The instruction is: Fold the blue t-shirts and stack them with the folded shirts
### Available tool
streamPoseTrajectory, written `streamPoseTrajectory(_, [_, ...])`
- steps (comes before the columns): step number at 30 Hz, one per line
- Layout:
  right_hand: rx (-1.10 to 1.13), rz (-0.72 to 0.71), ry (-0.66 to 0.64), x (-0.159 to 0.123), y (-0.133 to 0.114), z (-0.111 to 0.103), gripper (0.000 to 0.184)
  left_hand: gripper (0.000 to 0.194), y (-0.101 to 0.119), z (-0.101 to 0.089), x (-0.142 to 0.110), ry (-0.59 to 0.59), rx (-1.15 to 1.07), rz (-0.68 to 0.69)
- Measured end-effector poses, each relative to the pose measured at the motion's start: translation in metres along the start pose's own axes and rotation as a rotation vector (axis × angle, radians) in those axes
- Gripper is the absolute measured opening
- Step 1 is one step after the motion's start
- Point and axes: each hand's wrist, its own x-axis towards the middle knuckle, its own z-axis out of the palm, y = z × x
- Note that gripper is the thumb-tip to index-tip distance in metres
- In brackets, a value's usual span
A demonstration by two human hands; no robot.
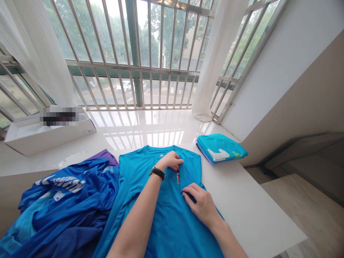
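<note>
The left hand (169, 160) and the right hand (201, 206) are both closed lightly on a bright blue short-sleeved sports shirt (166, 225), which lies flat under them with its front upward. The left fingers seem to pinch a long folded strip of the cloth near the collar, and the right fingers hold the lower end of the same strip. In my judgement, if one hand releases too early, this thin, smooth cloth can slip and the fold can open. A strong pull could also disturb a heap of dark blue sports garments (61, 200), which touches the shirt's side beyond the left forearm. Ahead of the right hand, a folded turquoise shirt (221, 148) lies on the glossy white table top (249, 204). Far ahead of the left hand, a white cardboard box (45, 138) stands before a metal-barred window (134, 46) with white curtains (215, 61).
</note>
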Motion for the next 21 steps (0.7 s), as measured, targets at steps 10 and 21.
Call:
streamPoseTrajectory(10, [0.031,0.003,-0.014,-0.001,-0.001,0.000,0.018,0.036,-0.006,0.005,0.009,0.098,-0.008,0.150])
streamPoseTrajectory(21, [0.061,0.086,0.164,-0.002,0.005,-0.003,0.016,0.035,-0.003,-0.004,0.002,0.076,-0.027,0.089])
